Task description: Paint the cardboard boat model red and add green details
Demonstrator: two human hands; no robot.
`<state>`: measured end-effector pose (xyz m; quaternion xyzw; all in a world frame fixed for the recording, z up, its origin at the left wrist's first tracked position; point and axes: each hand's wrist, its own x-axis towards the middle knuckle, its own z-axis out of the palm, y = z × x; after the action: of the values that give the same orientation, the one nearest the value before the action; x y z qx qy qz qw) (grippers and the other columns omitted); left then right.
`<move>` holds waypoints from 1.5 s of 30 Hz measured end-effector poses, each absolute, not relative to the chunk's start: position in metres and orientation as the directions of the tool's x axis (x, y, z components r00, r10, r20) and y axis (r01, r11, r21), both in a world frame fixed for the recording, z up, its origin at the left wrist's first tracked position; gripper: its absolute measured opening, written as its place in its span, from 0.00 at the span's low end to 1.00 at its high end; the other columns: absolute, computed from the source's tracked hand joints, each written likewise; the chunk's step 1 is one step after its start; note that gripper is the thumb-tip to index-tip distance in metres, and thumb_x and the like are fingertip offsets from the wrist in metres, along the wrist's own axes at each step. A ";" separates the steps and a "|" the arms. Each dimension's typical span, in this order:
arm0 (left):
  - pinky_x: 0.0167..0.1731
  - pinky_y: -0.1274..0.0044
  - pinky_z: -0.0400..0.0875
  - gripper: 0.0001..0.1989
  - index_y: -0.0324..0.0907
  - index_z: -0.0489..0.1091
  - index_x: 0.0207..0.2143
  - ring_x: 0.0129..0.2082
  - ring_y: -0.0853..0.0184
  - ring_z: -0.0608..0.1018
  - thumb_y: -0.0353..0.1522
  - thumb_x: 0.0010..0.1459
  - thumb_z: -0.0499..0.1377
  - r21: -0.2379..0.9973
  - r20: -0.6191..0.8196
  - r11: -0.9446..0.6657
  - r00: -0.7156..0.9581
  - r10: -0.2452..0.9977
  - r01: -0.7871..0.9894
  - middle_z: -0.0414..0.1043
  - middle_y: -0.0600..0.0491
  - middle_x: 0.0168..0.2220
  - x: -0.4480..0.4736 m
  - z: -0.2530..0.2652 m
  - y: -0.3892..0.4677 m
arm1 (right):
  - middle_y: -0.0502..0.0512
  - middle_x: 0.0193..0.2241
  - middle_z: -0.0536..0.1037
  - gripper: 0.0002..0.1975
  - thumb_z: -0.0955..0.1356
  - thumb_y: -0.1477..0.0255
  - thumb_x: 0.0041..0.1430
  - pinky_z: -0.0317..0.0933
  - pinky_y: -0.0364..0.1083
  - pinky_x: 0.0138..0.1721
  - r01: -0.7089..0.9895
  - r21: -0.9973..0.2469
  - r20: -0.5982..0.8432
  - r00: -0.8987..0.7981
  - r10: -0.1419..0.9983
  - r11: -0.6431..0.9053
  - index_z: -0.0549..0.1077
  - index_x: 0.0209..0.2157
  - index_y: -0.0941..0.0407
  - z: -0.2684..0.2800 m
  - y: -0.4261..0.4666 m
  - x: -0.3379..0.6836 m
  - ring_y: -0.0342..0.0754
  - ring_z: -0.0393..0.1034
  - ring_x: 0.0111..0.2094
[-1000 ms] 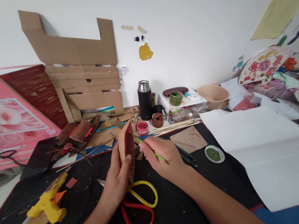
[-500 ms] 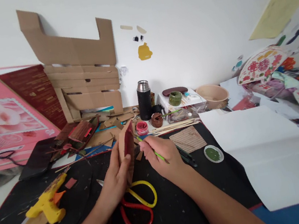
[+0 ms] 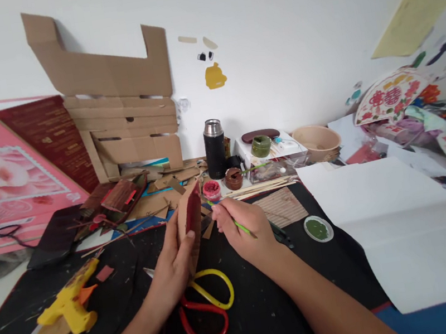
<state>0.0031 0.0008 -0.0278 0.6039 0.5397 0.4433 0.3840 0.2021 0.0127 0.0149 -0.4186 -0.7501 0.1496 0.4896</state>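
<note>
My left hand (image 3: 175, 253) is closed around a folded cardboard piece (image 3: 184, 218), held upright with dark red paint along its right-hand face. In my right hand (image 3: 245, 228) is a thin green paintbrush (image 3: 245, 229), pinched between thumb and fingers. The brush tip points toward the painted face, and a small gap seems to lie between them. Just behind the cardboard stand an open jar of red paint (image 3: 211, 191) and a jar of brown paint (image 3: 233, 178). Scissors (image 3: 215, 304) with one yellow and one red handle lie below my left hand, their blades partly hidden by it.
A yellow glue gun (image 3: 69, 304) lies on the black mat at left. Right of my right hand are a corrugated cardboard sheet (image 3: 282, 207) and a lid of green paint (image 3: 318, 228). A black thermos (image 3: 216, 154) stands at the back. White paper (image 3: 402, 229) covers the right side.
My right hand has shifted slightly right with the paintbrush, drawing its tip away from the cardboard. The left hand keeps hold of the cardboard, turned a little so more red shows.
</note>
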 end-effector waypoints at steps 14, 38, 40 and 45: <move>0.77 0.55 0.51 0.37 0.45 0.57 0.77 0.78 0.49 0.62 0.48 0.73 0.55 0.951 0.109 -0.105 0.002 0.994 0.291 0.60 0.43 0.79 0.003 -0.024 0.002 | 0.51 0.25 0.81 0.18 0.62 0.66 0.82 0.65 0.44 0.32 0.486 -0.647 0.609 -0.134 0.782 0.587 0.72 0.33 0.52 0.017 0.012 0.203 0.46 0.79 0.26; 0.78 0.59 0.48 0.36 0.45 0.57 0.77 0.79 0.52 0.59 0.48 0.73 0.55 0.963 0.094 -0.082 -0.034 0.995 0.257 0.58 0.45 0.79 -0.001 -0.027 0.006 | 0.45 0.16 0.73 0.20 0.61 0.65 0.82 0.64 0.43 0.29 0.453 -0.708 0.540 -0.148 0.828 0.542 0.71 0.32 0.52 0.018 0.011 0.202 0.45 0.74 0.20; 0.78 0.59 0.48 0.36 0.46 0.58 0.77 0.79 0.52 0.60 0.48 0.73 0.55 0.962 0.094 -0.082 -0.035 0.995 0.259 0.59 0.46 0.79 -0.002 -0.027 0.007 | 0.45 0.16 0.73 0.20 0.61 0.65 0.82 0.64 0.43 0.30 0.432 -0.728 0.535 -0.129 0.835 0.533 0.71 0.31 0.51 0.018 0.012 0.202 0.45 0.74 0.20; 0.78 0.56 0.47 0.38 0.44 0.57 0.78 0.79 0.51 0.59 0.49 0.72 0.55 0.954 0.092 -0.082 -0.022 0.995 0.287 0.58 0.44 0.79 -0.001 -0.029 0.005 | 0.50 0.23 0.79 0.19 0.62 0.65 0.81 0.66 0.44 0.33 0.414 -0.711 0.591 -0.086 0.802 0.569 0.72 0.32 0.52 0.018 0.015 0.203 0.46 0.78 0.26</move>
<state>-0.0005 0.0052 -0.0289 0.5796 0.5531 0.4529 0.3912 0.2034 0.0149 0.0179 -0.4258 -0.7135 0.1849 0.5248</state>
